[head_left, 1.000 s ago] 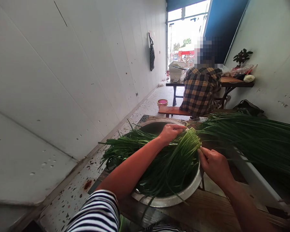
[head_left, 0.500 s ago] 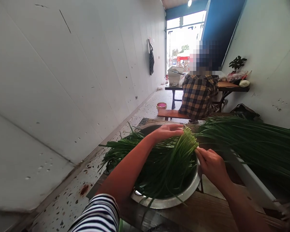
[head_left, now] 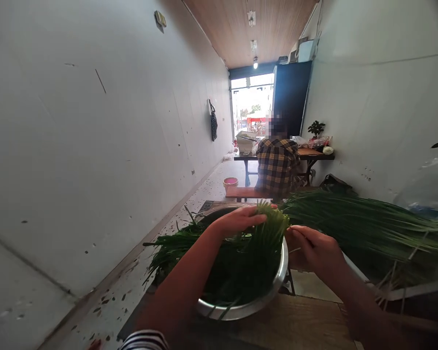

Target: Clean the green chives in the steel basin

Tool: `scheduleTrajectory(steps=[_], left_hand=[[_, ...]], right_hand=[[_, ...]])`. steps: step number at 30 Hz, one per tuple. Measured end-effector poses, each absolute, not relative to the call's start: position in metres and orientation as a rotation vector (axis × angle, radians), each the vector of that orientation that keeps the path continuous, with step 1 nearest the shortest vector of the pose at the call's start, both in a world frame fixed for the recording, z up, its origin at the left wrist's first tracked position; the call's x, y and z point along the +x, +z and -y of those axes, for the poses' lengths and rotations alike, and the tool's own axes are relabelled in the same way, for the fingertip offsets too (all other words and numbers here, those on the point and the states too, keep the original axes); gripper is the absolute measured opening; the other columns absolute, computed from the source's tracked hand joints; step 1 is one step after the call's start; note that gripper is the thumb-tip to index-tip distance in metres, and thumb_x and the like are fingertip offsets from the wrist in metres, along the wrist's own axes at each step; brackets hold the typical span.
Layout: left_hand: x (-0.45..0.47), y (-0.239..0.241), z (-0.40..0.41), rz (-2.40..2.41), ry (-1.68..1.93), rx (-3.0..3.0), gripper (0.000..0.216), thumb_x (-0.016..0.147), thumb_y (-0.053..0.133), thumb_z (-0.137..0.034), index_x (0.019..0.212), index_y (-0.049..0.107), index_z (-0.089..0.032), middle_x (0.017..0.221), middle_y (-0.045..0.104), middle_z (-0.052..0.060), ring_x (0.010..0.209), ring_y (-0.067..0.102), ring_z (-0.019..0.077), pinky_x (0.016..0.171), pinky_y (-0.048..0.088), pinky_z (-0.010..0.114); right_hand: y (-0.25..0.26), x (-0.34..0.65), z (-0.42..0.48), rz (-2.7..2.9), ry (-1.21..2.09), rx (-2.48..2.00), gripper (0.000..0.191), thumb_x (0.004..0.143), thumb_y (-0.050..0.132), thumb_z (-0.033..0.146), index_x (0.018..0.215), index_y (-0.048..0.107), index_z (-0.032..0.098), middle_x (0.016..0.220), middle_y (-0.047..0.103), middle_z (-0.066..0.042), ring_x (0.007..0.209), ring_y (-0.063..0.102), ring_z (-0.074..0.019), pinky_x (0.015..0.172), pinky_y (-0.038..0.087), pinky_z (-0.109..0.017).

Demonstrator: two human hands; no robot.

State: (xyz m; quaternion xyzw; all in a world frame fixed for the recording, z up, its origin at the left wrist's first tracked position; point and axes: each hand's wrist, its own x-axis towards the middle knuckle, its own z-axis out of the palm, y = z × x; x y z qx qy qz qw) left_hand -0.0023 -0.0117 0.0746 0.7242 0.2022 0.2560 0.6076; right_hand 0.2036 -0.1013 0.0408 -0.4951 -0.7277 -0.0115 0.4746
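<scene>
A bunch of garlic chives point(head_left: 265, 245), pale stem ends up, stands over a steel basin point(head_left: 241, 311) with its green leaves hanging inside. Wrapped round the bunch just below the pale ends is my left hand point(head_left: 237, 219). My right hand point(head_left: 316, 245) is beside the bunch on its right, thumb and forefinger pinched on what looks like a thin chive strand at the stem ends. More chive leaves point(head_left: 171, 245) spill over the basin's left rim, partly behind my left forearm.
A large heap of long chives point(head_left: 350, 218) lies on the right. The basin stands on a wooden surface point(head_left: 299, 316). Ahead, a person in a plaid shirt point(head_left: 276, 165) sits on a bench point(head_left: 237, 192) at a table; a pink-lined bucket point(head_left: 230, 183) stands on the floor.
My head view has tilted up, showing more ceiling. My right hand has drawn slightly away from the stem ends, still pinched; my left hand keeps hold of the bunch.
</scene>
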Motion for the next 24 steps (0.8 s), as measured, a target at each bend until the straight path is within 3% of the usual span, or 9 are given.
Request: scheduleTrajectory(steps=[3, 8, 14, 18, 21, 24], left_hand=[[-0.001, 0.064, 0.021, -0.483, 0.551, 1.612, 0.037, 0.077, 0.062, -0.043, 0.097, 0.067, -0.012, 0.089, 0.067, 0.008, 0.081, 0.059, 0.016, 0.079, 0.045, 0.03], [-0.009, 0.074, 0.033, -0.536, 0.607, 1.603, 0.035, 0.075, 0.066, -0.041, 0.092, 0.068, -0.011, 0.085, 0.067, 0.008, 0.075, 0.06, 0.016, 0.075, 0.046, 0.03], [-0.011, 0.08, 0.042, -0.27, 0.54, 1.523, 0.059, 0.062, 0.077, -0.035, 0.113, 0.06, -0.013, 0.098, 0.067, 0.013, 0.094, 0.062, 0.0269, 0.086, 0.045, 0.04], [-0.013, 0.067, 0.059, -0.302, 0.448, 1.355, 0.059, 0.064, 0.074, -0.031, 0.117, 0.056, -0.012, 0.083, 0.068, 0.011, 0.078, 0.065, 0.0238, 0.076, 0.048, 0.039], [-0.031, 0.064, 0.068, -0.457, 0.413, 1.334, 0.051, 0.064, 0.074, -0.03, 0.109, 0.059, -0.01, 0.065, 0.064, 0.004, 0.06, 0.061, 0.0165, 0.064, 0.048, 0.032], [-0.064, 0.066, 0.067, -0.719, 0.279, 1.498, 0.036, 0.065, 0.073, -0.034, 0.089, 0.064, -0.01, 0.064, 0.063, 0.004, 0.057, 0.058, 0.0143, 0.059, 0.046, 0.028]], right_hand=[[0.05, 0.198, 0.112, 1.81, -0.035, -1.198, 0.028, 0.087, 0.045, 0.029, 0.086, 0.072, 0.02, 0.086, 0.074, -0.005, 0.075, 0.07, -0.018, 0.07, 0.056, -0.028], [0.063, 0.188, 0.128, 1.846, 0.017, -1.249, 0.027, 0.088, 0.046, 0.027, 0.094, 0.071, 0.019, 0.1, 0.072, -0.006, 0.08, 0.069, -0.017, 0.07, 0.054, -0.026], [0.093, 0.178, 0.125, 1.719, -0.075, -1.162, 0.019, 0.086, 0.051, 0.028, 0.091, 0.069, 0.022, 0.081, 0.073, -0.001, 0.069, 0.066, -0.0137, 0.066, 0.049, -0.023], [0.116, 0.175, 0.116, 1.603, -0.101, -1.165, 0.019, 0.086, 0.051, 0.029, 0.089, 0.069, 0.022, 0.081, 0.071, -0.001, 0.068, 0.062, -0.0123, 0.064, 0.046, -0.022], [0.106, 0.178, 0.11, 1.487, 0.076, -1.228, 0.023, 0.085, 0.05, 0.034, 0.085, 0.069, 0.02, 0.067, 0.065, 0.0, 0.059, 0.056, -0.0109, 0.056, 0.042, -0.022], [0.062, 0.181, 0.111, 1.37, 0.46, -1.301, 0.034, 0.084, 0.047, 0.044, 0.09, 0.067, 0.018, 0.047, 0.048, 0.005, 0.043, 0.042, -0.0092, 0.043, 0.034, -0.022]])
